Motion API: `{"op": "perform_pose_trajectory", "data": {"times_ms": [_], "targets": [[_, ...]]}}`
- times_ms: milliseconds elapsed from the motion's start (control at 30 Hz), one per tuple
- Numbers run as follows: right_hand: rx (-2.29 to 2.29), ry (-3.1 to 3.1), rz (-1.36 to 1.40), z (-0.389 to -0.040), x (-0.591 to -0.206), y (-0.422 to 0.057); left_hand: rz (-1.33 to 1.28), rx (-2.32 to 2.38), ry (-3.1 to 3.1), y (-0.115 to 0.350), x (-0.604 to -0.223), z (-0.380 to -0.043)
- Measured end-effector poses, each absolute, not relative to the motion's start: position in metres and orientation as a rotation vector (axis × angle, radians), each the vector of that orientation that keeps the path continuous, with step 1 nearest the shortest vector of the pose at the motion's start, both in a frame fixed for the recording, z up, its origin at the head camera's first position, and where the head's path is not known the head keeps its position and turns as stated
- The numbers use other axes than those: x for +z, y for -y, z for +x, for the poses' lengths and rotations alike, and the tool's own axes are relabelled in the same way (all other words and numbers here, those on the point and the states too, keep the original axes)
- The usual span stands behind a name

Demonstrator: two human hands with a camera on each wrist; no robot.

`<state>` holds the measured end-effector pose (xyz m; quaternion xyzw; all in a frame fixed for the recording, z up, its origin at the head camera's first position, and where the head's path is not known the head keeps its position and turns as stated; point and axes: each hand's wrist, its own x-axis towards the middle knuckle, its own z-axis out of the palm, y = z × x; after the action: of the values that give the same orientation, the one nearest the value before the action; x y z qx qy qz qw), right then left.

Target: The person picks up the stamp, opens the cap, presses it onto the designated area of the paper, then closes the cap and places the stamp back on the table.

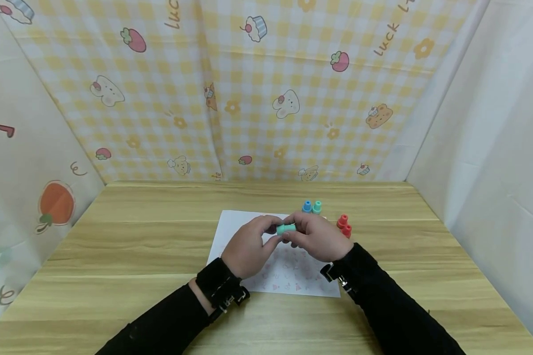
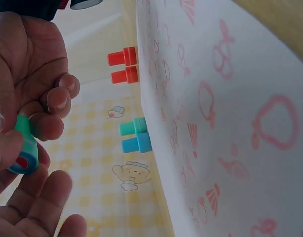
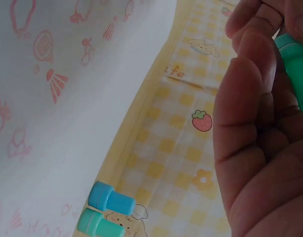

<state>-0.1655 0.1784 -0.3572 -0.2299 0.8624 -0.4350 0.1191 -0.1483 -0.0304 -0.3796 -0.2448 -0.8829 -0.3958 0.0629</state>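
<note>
A small green stamp (image 1: 286, 229) is held between both hands above a sheet of white paper (image 1: 235, 222). My left hand (image 1: 248, 246) pinches its wider end between thumb and fingers. On the narrower end are the fingers of my right hand (image 1: 317, 236), pinching it from the other side. In the left wrist view the stamp (image 2: 26, 145) shows a red face in its wide end. The right wrist view has the stamp (image 3: 294, 69) partly covered by fingers. Rows of pink-red printed pictures, such as a racket and shuttlecocks, cover the paper.
Behind the paper's far edge stand a blue stamp (image 1: 307, 207) and a teal stamp (image 1: 317, 207). Two red stamps (image 1: 344, 226) stand to the right, close beyond my right hand. The wooden table (image 1: 137, 236) ends at a yellow checked cloth (image 1: 248, 133), with white cloth at both sides.
</note>
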Motion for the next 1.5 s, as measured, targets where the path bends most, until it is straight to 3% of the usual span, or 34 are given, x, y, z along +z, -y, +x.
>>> {"op": "perform_pose_trajectory", "data": {"times_ms": [1500], "targets": [[-1.352, -2.406, -0.708, -0.1657, -0.3624, -0.1766, -0.626, -1.571, 2.674, 0.0363, -0.3813, -0.1541]]}}
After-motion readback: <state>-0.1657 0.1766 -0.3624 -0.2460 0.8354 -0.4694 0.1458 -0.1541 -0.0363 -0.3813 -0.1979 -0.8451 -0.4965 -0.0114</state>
